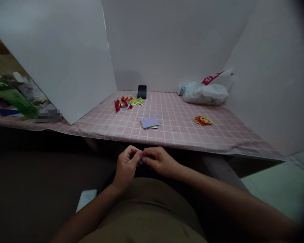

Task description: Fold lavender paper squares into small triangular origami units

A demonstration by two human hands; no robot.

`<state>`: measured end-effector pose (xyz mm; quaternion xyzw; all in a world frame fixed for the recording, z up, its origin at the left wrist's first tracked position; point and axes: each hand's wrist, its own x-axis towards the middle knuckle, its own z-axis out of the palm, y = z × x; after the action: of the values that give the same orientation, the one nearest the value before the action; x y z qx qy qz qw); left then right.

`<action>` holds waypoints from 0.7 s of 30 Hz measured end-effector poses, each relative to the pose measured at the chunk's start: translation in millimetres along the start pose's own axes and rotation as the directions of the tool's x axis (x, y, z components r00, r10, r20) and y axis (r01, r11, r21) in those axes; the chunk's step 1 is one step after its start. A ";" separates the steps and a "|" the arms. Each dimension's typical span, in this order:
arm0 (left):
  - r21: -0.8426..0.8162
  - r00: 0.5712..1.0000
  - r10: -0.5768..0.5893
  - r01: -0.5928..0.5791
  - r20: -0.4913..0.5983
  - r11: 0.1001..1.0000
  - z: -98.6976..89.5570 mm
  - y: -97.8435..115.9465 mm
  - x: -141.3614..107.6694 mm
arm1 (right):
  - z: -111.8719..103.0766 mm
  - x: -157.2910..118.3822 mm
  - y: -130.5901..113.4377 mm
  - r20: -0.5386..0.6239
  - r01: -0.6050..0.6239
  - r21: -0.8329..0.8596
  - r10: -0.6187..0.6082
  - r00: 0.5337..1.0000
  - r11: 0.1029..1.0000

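Both hands meet above my lap, just below the table's front edge. My left hand (128, 165) pinches a small piece of purple paper (141, 162), mostly hidden by the fingers. Against the same piece, my right hand (160, 162) closes its thumb and forefinger. On the table beyond them lies a stack of square paper sheets (150, 123), purple on top with yellow below. Farther back to the left is a cluster of small folded paper shapes (126, 103) in red, orange, yellow and blue.
The table (177, 135) has a pink checked cover. Red and yellow cut-out pieces (202, 120) lie at right, before a white plastic bag (206, 92). A black phone-like object (142, 91) stands at the back. White panels surround it; a green bottle (14, 98) is left. A pale device (86, 198) lies beside me.
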<state>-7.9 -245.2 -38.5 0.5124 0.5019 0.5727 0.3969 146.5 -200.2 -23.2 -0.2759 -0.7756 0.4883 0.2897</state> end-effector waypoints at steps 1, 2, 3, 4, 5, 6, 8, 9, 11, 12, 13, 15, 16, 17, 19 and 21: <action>0.003 1.000 0.006 -0.006 -0.005 1.000 1.0 0.0 -0.5 | 1.0 -0.2 0.1 0.011 -0.015 0.026 0.015 1.000 1.000; 0.005 1.000 0.015 -0.015 -0.014 1.000 2.0 -0.1 -0.8 | 1.9 -0.4 0.2 0.021 -0.028 0.044 0.027 0.999 0.999; 0.007 0.999 0.025 -0.025 -0.021 1.000 2.9 -0.4 -0.8 | 2.7 -0.6 0.2 0.029 -0.036 0.051 0.035 0.999 0.998; 0.009 0.999 0.036 -0.035 -0.029 0.999 3.6 -1.0 -0.5 | 3.1 -0.7 0.2 0.031 -0.042 0.050 0.041 0.999 0.998; 0.009 0.998 0.043 -0.043 -0.036 0.999 4.1 -1.7 0.0 | 3.2 -0.7 0.2 0.028 -0.047 0.042 0.046 0.999 0.998; 0.002 0.998 0.044 -0.044 -0.035 0.999 4.3 -2.6 0.6 | 2.7 -0.7 0.1 0.020 -0.051 0.033 0.050 0.999 0.998; -0.037 1.000 0.006 -0.007 -0.004 0.999 3.7 -4.5 1.8 | 0.4 -0.3 0.0 -0.021 -0.056 0.013 0.057 0.998 0.998; -0.058 0.999 -0.022 0.023 0.025 0.998 3.0 -5.4 2.3 | -1.3 0.0 0.2 -0.049 -0.059 0.000 0.059 0.997 0.998; -0.072 0.995 -0.060 0.066 0.082 0.995 1.1 -6.2 2.5 | -5.0 0.6 1.3 -0.104 -0.059 -0.027 0.056 0.993 0.998; -0.061 0.993 -0.061 0.067 0.098 0.996 0.1 -6.0 2.4 | -6.5 0.9 2.2 -0.118 -0.056 -0.036 0.051 0.992 0.998; -0.040 0.993 -0.050 0.054 0.103 0.998 -0.9 -5.5 2.1 | -7.6 1.1 3.1 -0.123 -0.051 -0.039 0.046 0.991 0.998; 0.013 0.995 -0.016 0.014 0.099 1.000 -2.6 -3.5 1.3 | -8.2 1.1 5.2 -0.117 -0.037 -0.020 0.034 0.993 0.999; 0.034 0.995 -0.003 -0.001 0.103 0.999 -3.2 -2.3 0.9 | -7.9 0.9 6.1 -0.117 -0.031 0.002 0.031 0.993 1.000; 0.048 0.993 0.006 -0.012 0.118 0.999 -3.6 -1.2 0.4 | -7.2 0.5 6.8 -0.114 -0.031 0.029 0.034 0.993 0.999; 0.042 0.985 0.018 -0.026 0.169 0.999 -3.7 0.4 -0.5 | -5.3 -0.9 7.2 -0.102 -0.042 0.085 0.051 0.993 0.995; 0.000 0.976 0.033 -0.033 0.216 0.999 -2.8 0.8 -1.3 | -3.6 -2.6 6.5 -0.109 -0.045 0.098 0.056 0.993 0.994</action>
<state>-10.4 -247.1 -37.9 0.5806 0.4485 0.5192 0.4384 151.8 -197.5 -28.3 -0.3081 -0.7268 0.5157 0.3328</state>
